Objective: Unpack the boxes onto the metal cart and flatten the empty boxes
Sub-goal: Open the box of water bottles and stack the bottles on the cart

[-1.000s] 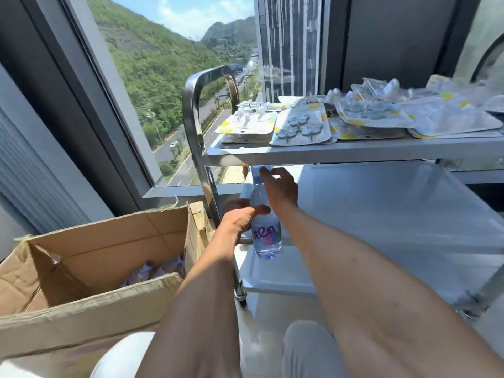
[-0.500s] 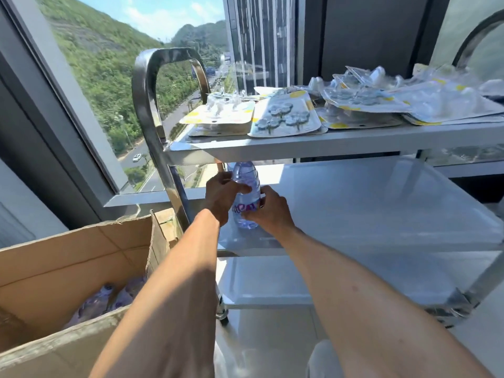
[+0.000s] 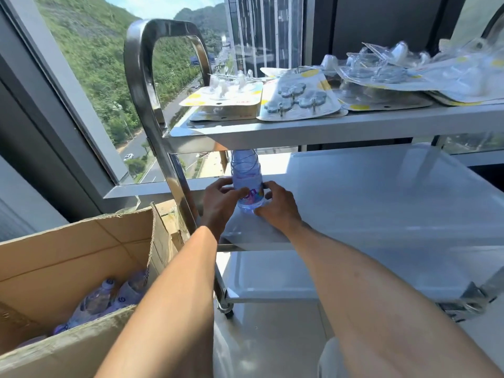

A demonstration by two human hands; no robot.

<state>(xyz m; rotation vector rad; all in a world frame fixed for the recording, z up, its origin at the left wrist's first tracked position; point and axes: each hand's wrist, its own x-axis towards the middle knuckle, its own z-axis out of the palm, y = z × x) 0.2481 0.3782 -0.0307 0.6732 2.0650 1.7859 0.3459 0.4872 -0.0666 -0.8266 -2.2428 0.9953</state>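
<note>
A clear water bottle (image 3: pixel 246 175) with a coloured label stands upright at the left end of the metal cart's middle shelf (image 3: pixel 368 192). My left hand (image 3: pixel 219 203) grips its lower part from the left and my right hand (image 3: pixel 278 205) grips it from the right. The bottle's top is hidden behind the edge of the top shelf (image 3: pixel 327 129). An open cardboard box (image 3: pixel 73 257) sits at the lower left with several more bottles (image 3: pixel 109 298) lying inside.
Several blister packs of hooks (image 3: pixel 300 96) cover the top shelf. The cart's handle (image 3: pixel 141 85) rises at its left end, close to the window (image 3: pixel 95 64). A bare bottom shelf (image 3: pixel 272 276) sits above the caster wheel (image 3: pixel 225 309) and floor.
Both hands have carried the bottle from the cart's front edge farther in onto the middle shelf, up under the top shelf. The view has shifted, showing more of the box's inside.
</note>
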